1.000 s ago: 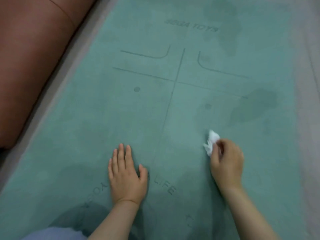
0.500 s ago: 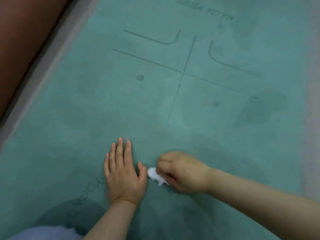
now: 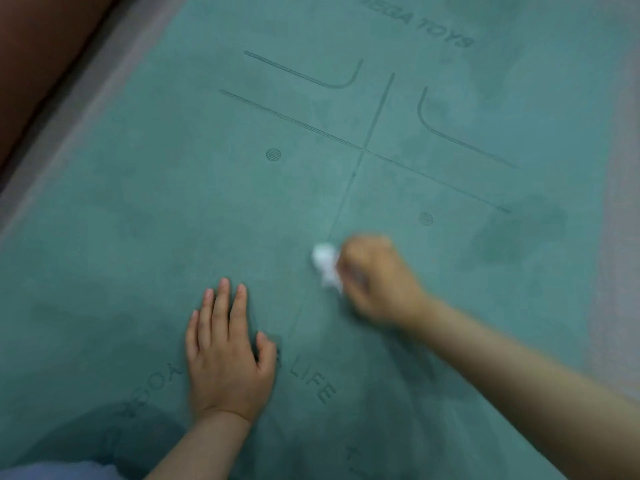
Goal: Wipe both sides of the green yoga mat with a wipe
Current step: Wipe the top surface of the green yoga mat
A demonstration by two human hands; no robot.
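Note:
The green yoga mat [image 3: 173,209] lies flat and fills most of the view, printed with dark guide lines, two dots and lettering. My left hand [image 3: 227,355] rests flat on it near the bottom centre, fingers straight and together. My right hand [image 3: 375,282], blurred by motion, grips a crumpled white wipe [image 3: 325,266] and holds it against the mat just right of the centre line. A darker damp patch [image 3: 516,237] shows on the mat to the right of that hand.
A reddish-brown cushioned surface [image 3: 38,57] runs along the upper left. A strip of pale floor [image 3: 93,98] separates it from the mat's left edge. More pale floor [image 3: 620,202] borders the mat on the right. Light fabric [image 3: 52,472] shows at the bottom left.
My right hand swept the wipe left to beside my left thumb, and now has moved it up and to the right along the centre line. My left hand stays planted.

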